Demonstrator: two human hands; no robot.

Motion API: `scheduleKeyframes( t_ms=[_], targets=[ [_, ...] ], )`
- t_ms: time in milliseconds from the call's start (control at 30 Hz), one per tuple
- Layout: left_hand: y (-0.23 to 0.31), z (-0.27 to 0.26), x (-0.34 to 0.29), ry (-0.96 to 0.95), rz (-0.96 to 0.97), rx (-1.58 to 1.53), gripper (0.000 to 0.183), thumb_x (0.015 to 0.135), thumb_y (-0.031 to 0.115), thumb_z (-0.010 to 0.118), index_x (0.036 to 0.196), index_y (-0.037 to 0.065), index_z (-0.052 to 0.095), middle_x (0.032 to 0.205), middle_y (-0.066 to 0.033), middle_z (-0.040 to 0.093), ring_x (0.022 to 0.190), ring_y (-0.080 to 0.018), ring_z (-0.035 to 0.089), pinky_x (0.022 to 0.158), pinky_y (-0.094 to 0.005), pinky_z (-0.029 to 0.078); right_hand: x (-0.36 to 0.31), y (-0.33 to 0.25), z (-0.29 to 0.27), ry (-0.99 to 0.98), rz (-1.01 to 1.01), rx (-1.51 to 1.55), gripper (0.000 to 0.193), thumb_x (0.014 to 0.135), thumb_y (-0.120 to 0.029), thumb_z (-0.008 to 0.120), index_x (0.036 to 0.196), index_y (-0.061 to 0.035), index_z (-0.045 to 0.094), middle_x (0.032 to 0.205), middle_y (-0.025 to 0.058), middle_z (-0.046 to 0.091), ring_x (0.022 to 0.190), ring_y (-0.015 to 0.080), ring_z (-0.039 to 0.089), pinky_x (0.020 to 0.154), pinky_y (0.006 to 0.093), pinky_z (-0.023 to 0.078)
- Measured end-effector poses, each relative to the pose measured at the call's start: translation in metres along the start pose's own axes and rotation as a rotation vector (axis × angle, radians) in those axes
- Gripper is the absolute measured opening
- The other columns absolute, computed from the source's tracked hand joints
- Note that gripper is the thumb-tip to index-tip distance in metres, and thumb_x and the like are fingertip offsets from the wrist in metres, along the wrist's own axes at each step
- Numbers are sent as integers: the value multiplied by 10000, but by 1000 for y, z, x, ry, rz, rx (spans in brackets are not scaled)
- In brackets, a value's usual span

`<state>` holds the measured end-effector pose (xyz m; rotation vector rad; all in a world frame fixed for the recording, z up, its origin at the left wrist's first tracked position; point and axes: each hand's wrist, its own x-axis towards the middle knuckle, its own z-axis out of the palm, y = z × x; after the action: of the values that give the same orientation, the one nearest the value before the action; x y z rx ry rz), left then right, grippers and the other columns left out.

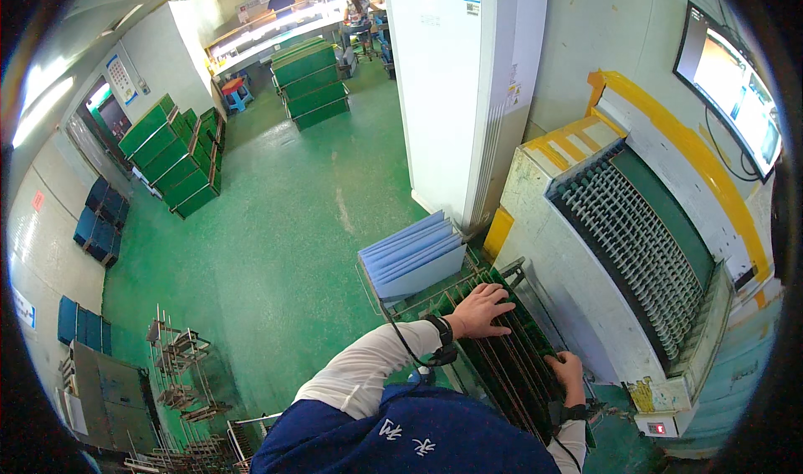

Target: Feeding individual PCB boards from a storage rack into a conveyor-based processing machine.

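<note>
A rack of dark green panels (493,361), standing on edge side by side, is right in front of my body. My left hand (483,311) reaches over its far part, fingers apart and resting on the panels' upper edges. At the rack's right side is my right hand (569,379), its fingers curled on the edge of the outermost green panel; the fingertips are partly hidden. Both wrists wear dark bands with cords. Just beyond the rack, several light blue sheets (414,257) stand upright in a wire holder.
On the right stands a roller conveyor (636,252) with a green panel (665,215) on its far side. A tall white cabinet (443,81) rises ahead. Green panel stacks (176,156) stand farther off, metal racks (180,361) at left, a screen (732,89) on the right wall.
</note>
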<state>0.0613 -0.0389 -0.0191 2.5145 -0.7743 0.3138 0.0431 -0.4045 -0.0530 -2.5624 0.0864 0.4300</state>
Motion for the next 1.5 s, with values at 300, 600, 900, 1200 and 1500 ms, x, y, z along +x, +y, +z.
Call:
scheduleKeyframes(
  t_ms=[300, 600, 900, 1200, 1500],
  targets=[
    [-1, 1, -3, 7, 2, -2, 656, 889, 608, 717, 1360, 154, 659, 1391, -147, 572, 1392, -379, 460, 1179, -518, 352, 7, 12, 4, 35, -31, -18, 562, 798, -502, 824, 1103, -31, 788, 1086, 228, 764, 1044, 387, 729, 935, 457, 554],
    [3, -6, -10, -2, -8, -18, 634, 874, 600, 732, 1317, 151, 672, 1355, -148, 580, 1369, -378, 472, 1163, -515, 367, -7, 5, 4, 21, -116, 6, 530, 804, -472, 826, 1049, -2, 791, 998, 237, 763, 949, 399, 741, 851, 461, 562],
    [5, -4, -18, 27, 1, -24, 602, 871, 581, 742, 1269, 132, 692, 1328, -146, 583, 1338, -375, 483, 1149, -507, 377, -15, 13, 17, 104, -184, -40, 468, 803, -428, 812, 935, 17, 758, 852, 262, 693, 837, 441, 693, 730, 491, 516],
    [4, -3, -18, 23, 20, -5, 607, 866, 587, 740, 1267, 134, 694, 1312, -145, 579, 1337, -372, 474, 1137, -497, 380, -18, -3, 15, 62, -236, -260, 353, 866, -383, 762, 991, -54, 785, 904, 249, 725, 872, 460, 700, 763, 527, 533],
    [2, 2, -14, 45, 47, -2, 628, 860, 600, 736, 1275, 130, 701, 1242, -142, 573, 1239, -366, 505, 1111, -498, 392, -58, -35, -81, 277, -201, -206, 377, 846, -326, 768, 1032, 1, 744, 986, 273, 704, 983, 463, 664, 840, 544, 497]
  ],
)
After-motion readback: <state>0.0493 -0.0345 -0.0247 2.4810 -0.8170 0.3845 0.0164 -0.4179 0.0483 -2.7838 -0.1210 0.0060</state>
